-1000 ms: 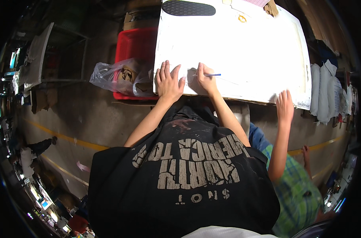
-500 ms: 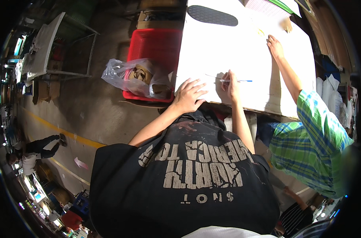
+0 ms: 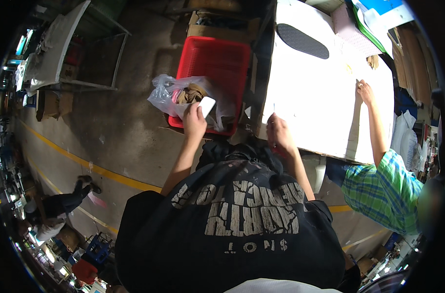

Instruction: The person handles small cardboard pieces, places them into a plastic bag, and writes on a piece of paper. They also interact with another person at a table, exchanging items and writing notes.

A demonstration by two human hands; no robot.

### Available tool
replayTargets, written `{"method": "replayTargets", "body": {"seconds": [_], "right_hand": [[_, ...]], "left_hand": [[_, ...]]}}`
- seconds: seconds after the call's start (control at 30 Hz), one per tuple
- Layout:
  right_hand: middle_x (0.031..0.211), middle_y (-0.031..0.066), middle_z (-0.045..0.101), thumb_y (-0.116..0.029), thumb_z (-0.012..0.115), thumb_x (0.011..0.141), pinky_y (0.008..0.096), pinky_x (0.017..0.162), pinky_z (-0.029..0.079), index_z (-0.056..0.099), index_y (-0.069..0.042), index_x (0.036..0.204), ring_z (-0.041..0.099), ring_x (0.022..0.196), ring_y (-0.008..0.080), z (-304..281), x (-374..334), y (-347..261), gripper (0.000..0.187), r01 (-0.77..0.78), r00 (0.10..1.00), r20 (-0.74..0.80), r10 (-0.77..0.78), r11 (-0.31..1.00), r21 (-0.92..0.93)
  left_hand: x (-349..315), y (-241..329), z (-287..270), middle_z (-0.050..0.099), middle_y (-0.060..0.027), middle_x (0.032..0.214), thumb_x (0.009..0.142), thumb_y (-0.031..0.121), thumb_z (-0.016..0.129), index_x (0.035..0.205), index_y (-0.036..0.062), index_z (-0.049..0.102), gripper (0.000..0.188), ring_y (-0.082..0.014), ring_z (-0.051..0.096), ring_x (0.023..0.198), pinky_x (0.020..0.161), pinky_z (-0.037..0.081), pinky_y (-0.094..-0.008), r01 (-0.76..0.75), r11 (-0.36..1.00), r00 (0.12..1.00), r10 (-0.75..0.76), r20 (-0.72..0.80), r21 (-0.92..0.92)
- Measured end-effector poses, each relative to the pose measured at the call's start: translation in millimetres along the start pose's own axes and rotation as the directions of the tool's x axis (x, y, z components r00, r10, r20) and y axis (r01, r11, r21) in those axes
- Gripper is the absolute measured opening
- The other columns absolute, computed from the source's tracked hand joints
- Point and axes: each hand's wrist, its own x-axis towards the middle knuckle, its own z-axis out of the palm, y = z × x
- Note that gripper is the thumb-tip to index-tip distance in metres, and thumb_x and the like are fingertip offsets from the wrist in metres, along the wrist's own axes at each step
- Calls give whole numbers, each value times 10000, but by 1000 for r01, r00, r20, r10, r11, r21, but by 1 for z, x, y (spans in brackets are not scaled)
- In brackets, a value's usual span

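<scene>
My left hand (image 3: 194, 119) is closed on a small flat white piece with rounded corners (image 3: 206, 105), whose kind I cannot make out. It holds the piece over the near edge of a red plastic basket (image 3: 182, 63). In the basket, and hanging over its left side, is a clear plastic bag (image 3: 160, 99) with crumpled brown material (image 3: 192, 93) in it. Blurred by motion, my right hand (image 3: 278, 132) is closed on a pen (image 3: 274, 108) at the left near corner of the white table (image 3: 320, 97). Most of the pen is hidden by the fingers.
A dark sole-shaped piece (image 3: 303, 41) lies at the table's far left. At the right, a co-worker's hand (image 3: 365, 91) rests over the table near a brown bundle (image 3: 373, 62) and a pink box (image 3: 357, 30). A cardboard box (image 3: 222, 24) stands behind the basket.
My left hand has left the tabletop and moved left over the basket, now with the white piece in it. My right hand has drawn back toward the table's near edge with the pen.
</scene>
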Motion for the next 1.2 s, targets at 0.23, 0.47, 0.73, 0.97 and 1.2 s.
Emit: {"method": "replayTargets", "body": {"seconds": [0.23,0.47,0.73,0.97,1.2], "right_hand": [[787,59,604,-402,500,1105,357,700,487,602,17,957,565,731,171,107,84,48,456,166,986,110,-128,854,-493],[862,19,596,-452,537,1086,349,744,487,644,-16,1026,570,823,152,159,143,102,452,-216,950,148,276,920,-327],[858,29,566,-447,455,1107,371,778,455,609,-82,969,561,788,176,172,130,84,419,-288,952,175,251,929,234],[689,-19,436,-450,510,1073,328,641,332,482,-193,762,375,623,155,155,130,33,404,-264,959,78,274,753,603],[693,-34,423,-403,555,1065,302,605,336,483,-179,772,385,622,120,162,52,-107,375,92,995,-28,-95,767,636]], "left_hand": [[44,-104,-45,634,-160,1261,913,114,711,1031,52,712,133,-397,586,1185,977,462,-519,-21,996,999,18,35,88],[135,-173,-59,658,-157,1256,945,264,725,1041,133,765,167,-348,625,1151,982,480,-436,36,965,968,-98,230,260],[127,-160,-87,585,62,879,1023,198,618,987,59,646,147,-44,523,823,742,426,-233,521,762,635,-46,771,-385],[95,-167,-142,595,57,921,1013,148,638,1015,63,663,89,-49,522,894,822,396,-216,518,591,855,-350,382,-618],[127,-85,-220,633,8,964,1039,145,607,1106,69,655,112,-99,597,891,746,461,-260,251,575,967,-189,173,-779]]}}
